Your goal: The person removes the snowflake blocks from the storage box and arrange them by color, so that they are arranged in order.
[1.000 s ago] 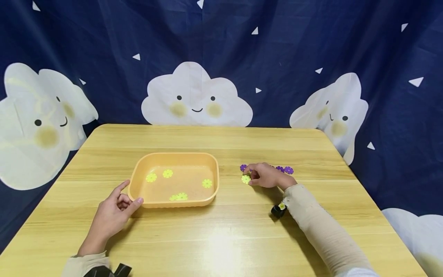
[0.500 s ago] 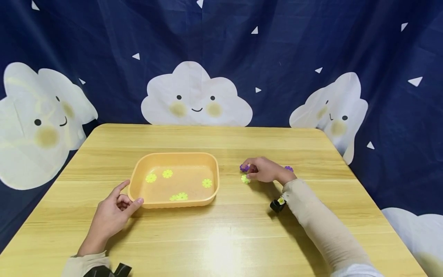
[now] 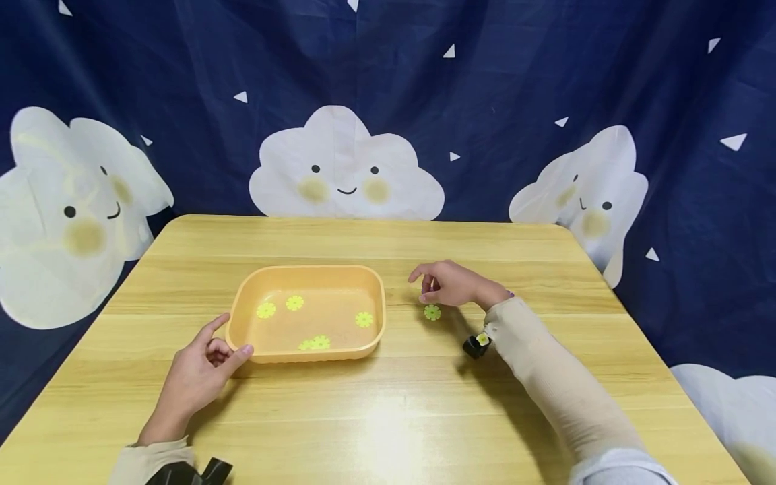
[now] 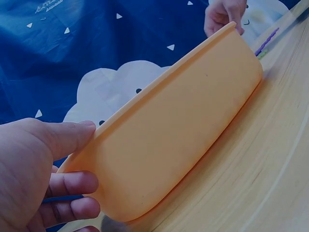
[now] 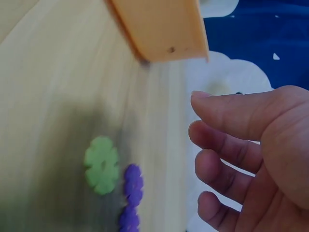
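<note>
My left hand (image 3: 195, 380) grips the near-left corner of an orange plastic tray (image 3: 327, 320), its thumb at the rim in the left wrist view. Inside lie several yellow-green snowflake discs (image 3: 294, 303), two of them overlapping at the front wall. To the right of the tray, my right hand (image 3: 451, 283) hovers over the table with fingers loosely bent. No piece shows between its thumb and fingers in the right wrist view. Below it are a single yellow-green disc (image 5: 101, 165) and a row of purple snowflake discs (image 5: 133, 184), mostly hidden behind the hand in the head view.
The wooden table (image 3: 364, 411) ends at a dark blue curtain (image 3: 485, 81) printed with white clouds. A black wrist camera (image 3: 475, 346) hangs below the right sleeve, close over the tabletop.
My right hand has lifted away from the discs and shifted up and left toward the tray. The yellow-green disc stays on the table. My left hand and the tray have stayed in place.
</note>
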`<action>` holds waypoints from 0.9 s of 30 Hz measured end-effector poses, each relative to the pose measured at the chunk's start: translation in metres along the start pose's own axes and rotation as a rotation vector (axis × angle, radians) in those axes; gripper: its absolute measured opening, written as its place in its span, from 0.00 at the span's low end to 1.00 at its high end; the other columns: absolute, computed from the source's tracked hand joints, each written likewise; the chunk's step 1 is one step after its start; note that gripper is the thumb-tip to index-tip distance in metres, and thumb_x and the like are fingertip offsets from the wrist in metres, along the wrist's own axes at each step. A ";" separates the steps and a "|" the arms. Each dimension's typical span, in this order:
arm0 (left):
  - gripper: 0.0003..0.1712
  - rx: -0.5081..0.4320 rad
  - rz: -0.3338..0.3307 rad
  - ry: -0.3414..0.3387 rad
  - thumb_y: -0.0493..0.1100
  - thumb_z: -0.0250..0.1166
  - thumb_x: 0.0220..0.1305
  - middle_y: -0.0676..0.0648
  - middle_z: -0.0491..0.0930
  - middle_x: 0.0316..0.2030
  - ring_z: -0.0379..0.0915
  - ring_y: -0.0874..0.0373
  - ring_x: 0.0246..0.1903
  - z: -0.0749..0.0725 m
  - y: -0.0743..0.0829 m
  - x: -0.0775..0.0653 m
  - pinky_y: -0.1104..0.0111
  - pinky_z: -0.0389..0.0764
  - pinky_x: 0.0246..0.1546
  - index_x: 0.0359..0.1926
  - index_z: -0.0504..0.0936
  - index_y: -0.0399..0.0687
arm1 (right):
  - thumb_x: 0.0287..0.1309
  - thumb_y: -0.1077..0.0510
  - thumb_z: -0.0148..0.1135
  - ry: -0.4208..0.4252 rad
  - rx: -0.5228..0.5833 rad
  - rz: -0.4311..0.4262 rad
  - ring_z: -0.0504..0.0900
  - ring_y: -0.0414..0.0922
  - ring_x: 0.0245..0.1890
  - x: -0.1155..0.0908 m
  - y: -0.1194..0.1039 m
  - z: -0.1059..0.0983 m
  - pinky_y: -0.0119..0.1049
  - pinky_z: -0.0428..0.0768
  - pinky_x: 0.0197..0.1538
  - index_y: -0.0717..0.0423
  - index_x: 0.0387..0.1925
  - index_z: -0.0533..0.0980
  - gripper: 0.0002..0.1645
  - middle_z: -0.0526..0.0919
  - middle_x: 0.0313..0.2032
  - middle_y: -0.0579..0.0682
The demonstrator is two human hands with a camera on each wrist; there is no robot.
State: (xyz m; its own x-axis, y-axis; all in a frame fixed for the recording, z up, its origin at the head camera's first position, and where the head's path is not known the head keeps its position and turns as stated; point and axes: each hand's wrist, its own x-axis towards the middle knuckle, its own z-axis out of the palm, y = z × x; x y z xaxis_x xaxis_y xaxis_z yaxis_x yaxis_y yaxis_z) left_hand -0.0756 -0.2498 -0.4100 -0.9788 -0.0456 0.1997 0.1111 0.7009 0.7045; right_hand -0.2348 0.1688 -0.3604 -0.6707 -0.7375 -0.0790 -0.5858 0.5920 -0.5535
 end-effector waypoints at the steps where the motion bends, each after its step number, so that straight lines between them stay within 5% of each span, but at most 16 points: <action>1: 0.42 0.001 0.001 0.002 0.49 0.69 0.62 0.55 0.78 0.23 0.70 0.64 0.24 0.000 0.000 0.000 0.77 0.68 0.30 0.68 0.61 0.32 | 0.58 0.66 0.66 -0.001 -0.004 -0.003 0.78 0.41 0.28 0.002 -0.002 -0.001 0.38 0.77 0.40 0.65 0.55 0.74 0.23 0.80 0.30 0.44; 12: 0.42 -0.011 -0.015 -0.007 0.49 0.69 0.62 0.54 0.77 0.23 0.69 0.64 0.24 0.000 0.002 0.000 0.76 0.68 0.30 0.69 0.61 0.32 | 0.53 0.68 0.69 -0.032 0.000 0.016 0.76 0.47 0.28 0.025 -0.031 -0.007 0.35 0.76 0.36 0.58 0.56 0.75 0.27 0.81 0.36 0.53; 17: 0.42 -0.009 -0.007 -0.002 0.48 0.69 0.62 0.55 0.77 0.23 0.70 0.64 0.24 -0.001 0.002 0.000 0.76 0.68 0.30 0.68 0.62 0.32 | 0.52 0.69 0.68 -0.041 -0.018 -0.039 0.77 0.46 0.29 0.038 -0.046 -0.009 0.33 0.76 0.34 0.58 0.56 0.75 0.28 0.80 0.34 0.48; 27: 0.41 0.002 -0.002 -0.002 0.48 0.68 0.62 0.55 0.77 0.23 0.70 0.64 0.24 -0.001 0.001 0.000 0.75 0.69 0.30 0.68 0.62 0.32 | 0.65 0.66 0.57 -0.109 0.029 -0.138 0.79 0.46 0.33 0.067 -0.067 -0.001 0.31 0.76 0.42 0.58 0.55 0.75 0.17 0.82 0.35 0.48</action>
State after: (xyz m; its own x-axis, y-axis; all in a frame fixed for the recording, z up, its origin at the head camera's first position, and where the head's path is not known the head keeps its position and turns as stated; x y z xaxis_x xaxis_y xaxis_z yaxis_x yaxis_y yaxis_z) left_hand -0.0750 -0.2496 -0.4082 -0.9793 -0.0459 0.1969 0.1085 0.7023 0.7035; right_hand -0.2411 0.0796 -0.3277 -0.5305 -0.8431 -0.0887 -0.6549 0.4740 -0.5886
